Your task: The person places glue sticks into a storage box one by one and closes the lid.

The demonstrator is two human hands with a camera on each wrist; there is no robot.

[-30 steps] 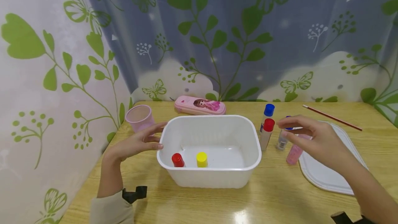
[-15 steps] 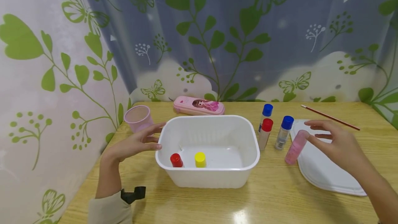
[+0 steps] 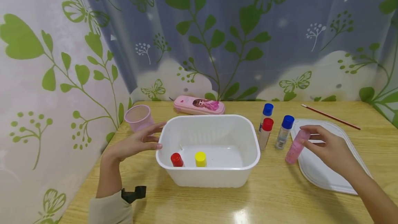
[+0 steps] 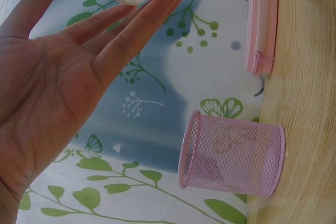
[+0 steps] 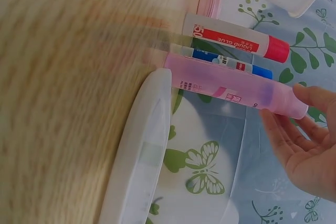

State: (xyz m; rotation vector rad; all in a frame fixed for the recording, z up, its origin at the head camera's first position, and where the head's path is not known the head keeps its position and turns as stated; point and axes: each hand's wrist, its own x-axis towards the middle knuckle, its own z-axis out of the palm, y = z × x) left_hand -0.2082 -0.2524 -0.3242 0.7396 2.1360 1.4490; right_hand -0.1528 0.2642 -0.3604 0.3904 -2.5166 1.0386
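Observation:
My left hand (image 3: pixel 133 143) rests its fairly straight fingers against the left rim of a white plastic bin (image 3: pixel 214 177); the left wrist view shows the fingertips on its outer side. Inside the bin, a red cap (image 3: pixel 177 159) and a yellow cap (image 3: pixel 200 159) show, their lower parts hidden by the front wall. My right hand (image 3: pixel 331 148) pinches the capped top of a pink glue bottle (image 5: pixel 226 82) between thumb and fingers. That bottle stands on the table. Beside it are a blue-capped clear bottle (image 3: pixel 283 134), a red-capped liquid glue bottle (image 5: pixel 236 39) and another blue-capped bottle (image 3: pixel 266 113).
A white lid-like tray (image 3: pixel 329 174) lies under my right hand. Behind it is a pencil (image 3: pixel 331 117). A pink pencil case (image 3: pixel 199 105) lies behind the bin, and a pink mesh cup (image 4: pixel 231 156) stands at the back left. Patterned curtain (image 3: pixel 233 44) borders the table.
My right hand has moved from over the blue-capped bottle to the pink glue bottle, and its fingers have closed round the top. The left hand has stayed at the bin.

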